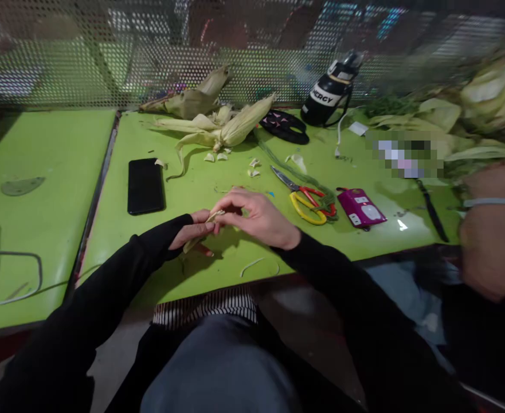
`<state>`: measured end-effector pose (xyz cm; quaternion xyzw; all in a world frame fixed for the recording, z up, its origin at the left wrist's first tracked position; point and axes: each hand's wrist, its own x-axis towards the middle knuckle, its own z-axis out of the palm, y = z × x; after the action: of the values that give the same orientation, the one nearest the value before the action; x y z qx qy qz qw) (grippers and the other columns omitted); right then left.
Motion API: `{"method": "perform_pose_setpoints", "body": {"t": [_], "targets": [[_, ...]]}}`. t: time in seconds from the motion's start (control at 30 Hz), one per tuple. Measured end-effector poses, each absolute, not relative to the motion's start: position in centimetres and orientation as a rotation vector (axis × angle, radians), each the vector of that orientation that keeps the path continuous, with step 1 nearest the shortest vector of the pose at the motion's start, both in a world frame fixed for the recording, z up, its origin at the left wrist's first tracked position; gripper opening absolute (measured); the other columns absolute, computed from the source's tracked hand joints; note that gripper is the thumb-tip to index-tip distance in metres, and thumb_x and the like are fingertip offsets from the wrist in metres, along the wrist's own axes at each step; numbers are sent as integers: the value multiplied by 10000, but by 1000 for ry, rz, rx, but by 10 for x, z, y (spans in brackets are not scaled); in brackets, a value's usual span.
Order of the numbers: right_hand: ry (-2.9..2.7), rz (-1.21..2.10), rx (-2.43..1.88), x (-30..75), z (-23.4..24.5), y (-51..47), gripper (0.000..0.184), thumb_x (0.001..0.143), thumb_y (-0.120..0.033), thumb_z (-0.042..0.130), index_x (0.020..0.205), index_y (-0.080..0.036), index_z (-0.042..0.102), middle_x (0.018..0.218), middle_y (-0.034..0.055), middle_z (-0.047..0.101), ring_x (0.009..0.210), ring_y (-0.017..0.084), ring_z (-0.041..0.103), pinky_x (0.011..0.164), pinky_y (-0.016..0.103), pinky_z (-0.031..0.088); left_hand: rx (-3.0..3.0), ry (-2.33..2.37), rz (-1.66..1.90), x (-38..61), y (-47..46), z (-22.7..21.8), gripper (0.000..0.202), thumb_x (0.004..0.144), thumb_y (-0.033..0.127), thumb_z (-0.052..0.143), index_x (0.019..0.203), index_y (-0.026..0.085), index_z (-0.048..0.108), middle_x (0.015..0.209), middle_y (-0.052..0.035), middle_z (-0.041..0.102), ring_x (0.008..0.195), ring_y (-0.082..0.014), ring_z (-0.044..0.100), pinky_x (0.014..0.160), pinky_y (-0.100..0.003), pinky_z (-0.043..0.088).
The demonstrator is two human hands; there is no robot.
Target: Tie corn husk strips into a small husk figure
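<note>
Low over the front part of the green table [149, 287], my two hands meet at a small strip of corn husk [191, 243]. My left hand [191, 230] is closed on its lower part, with the pale strip sticking out below the fingers. Fingertips of my right hand [252, 215] pinch the strip's upper end. Scissors [306, 198] with red and yellow handles lie to the right of my hands, beside a bundle of green string [295, 172]. Beyond my hands are pale husk scraps [254, 167] and corn husks [243, 123].
A black phone [146, 186] lies at left, a purple socket block [361, 207] at right. At the back are a black bottle [325, 94], a black case [284, 126] and a perforated screen [157, 57]. A co-worker's arm [495, 229] is by the husk pile [493, 103].
</note>
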<state>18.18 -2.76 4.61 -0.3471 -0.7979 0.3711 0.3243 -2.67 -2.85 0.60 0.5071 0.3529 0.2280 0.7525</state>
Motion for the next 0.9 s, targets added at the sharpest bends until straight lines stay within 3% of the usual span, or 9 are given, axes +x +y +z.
{"method": "perform_pose_setpoints", "body": {"t": [0.07, 0.23, 0.37, 0.43, 0.6, 0.77, 0.9], "targets": [[-2179, 871, -1038, 200, 62, -29, 160, 899, -280, 626, 1008, -177, 679, 915, 33, 688, 732, 119, 599, 662, 269, 455, 1008, 786, 530, -27, -29, 12, 240, 833, 388, 681, 833, 158, 613, 1138, -69, 621, 958, -182, 593, 683, -255, 580], [-2618, 785, -1339, 260, 83, -40, 235, 895, -405, 587, 851, -200, 693, 887, 38, 702, 773, 165, 619, 702, 305, 438, 925, 818, 624, -27, -28, 18, 244, 828, 373, 705, 803, 146, 618, 1216, -93, 640, 1000, -182, 627, 666, -224, 591], [-2375, 190, -1954, 325, 79, -20, 227, 883, -381, 549, 887, -213, 702, 942, 81, 713, 775, 217, 628, 654, 336, 422, 945, 821, 616, -26, -31, 19, 284, 818, 409, 715, 794, 144, 616, 1151, -97, 666, 878, -152, 647, 619, -210, 585], [-2265, 51, -2187, 353, 74, -2, 200, 856, -360, 569, 847, -215, 707, 905, 92, 724, 767, 240, 632, 641, 349, 421, 965, 824, 624, -25, -32, 20, 304, 810, 427, 719, 786, 145, 608, 1165, -101, 664, 862, -150, 651, 604, -206, 580], [-2198, 257, -2389, 373, 49, 33, 288, 787, -411, 652, 983, -206, 702, 983, 82, 736, 806, 240, 654, 663, 330, 452, 976, 831, 621, -26, -26, 18, 326, 802, 449, 718, 790, 147, 595, 1201, -109, 656, 834, -140, 641, 573, -191, 558], [-2151, 286, -2425, 370, 42, 50, 153, 823, -312, 592, 814, -185, 677, 834, 69, 724, 752, 208, 636, 664, 305, 440, 948, 806, 603, -27, -17, 10, 323, 788, 422, 739, 794, 139, 584, 1177, -113, 656, 825, -127, 632, 563, -178, 546], [-2065, 247, -2170, 374, 58, 67, 252, 875, -355, 539, 991, -170, 666, 924, 89, 718, 766, 194, 627, 669, 299, 456, 945, 772, 610, -28, -15, 5, 351, 772, 449, 751, 801, 135, 596, 1169, -109, 657, 814, -124, 631, 563, -178, 538]]}}
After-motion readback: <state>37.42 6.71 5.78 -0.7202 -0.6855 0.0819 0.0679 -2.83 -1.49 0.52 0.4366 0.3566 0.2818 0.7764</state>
